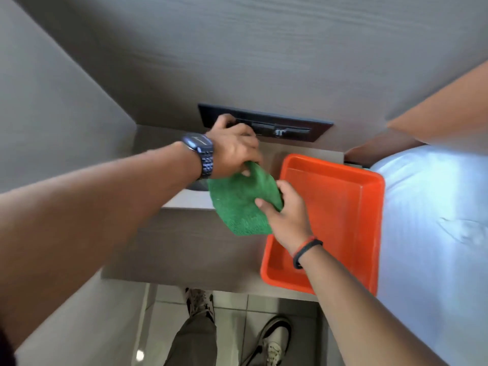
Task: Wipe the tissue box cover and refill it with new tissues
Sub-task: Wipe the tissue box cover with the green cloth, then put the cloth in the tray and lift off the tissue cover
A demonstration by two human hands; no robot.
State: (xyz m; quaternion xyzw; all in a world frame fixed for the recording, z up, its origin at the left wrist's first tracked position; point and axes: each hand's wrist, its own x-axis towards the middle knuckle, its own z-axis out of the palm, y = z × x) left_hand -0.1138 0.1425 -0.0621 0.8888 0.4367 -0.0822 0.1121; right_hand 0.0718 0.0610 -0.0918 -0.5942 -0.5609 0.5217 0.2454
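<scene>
A green microfibre cloth (241,204) hangs over the grey bedside shelf (190,200), held by both hands. My left hand (232,147), with a dark watch on the wrist, pinches the cloth's top corner. My right hand (286,210), with a red and black band on the wrist, grips the cloth's right edge. Something dark lies on the shelf under my left arm (196,184); most of it is hidden and I cannot tell what it is. No tissue box cover or tissue pack shows clearly.
An empty orange plastic tray (367,207) sits on the shelf's right part, overhanging its front edge. A dark switch panel (295,129) is set in the wall behind. White bedding (433,220) lies to the right. My shoes stand on the tiled floor (232,310) below.
</scene>
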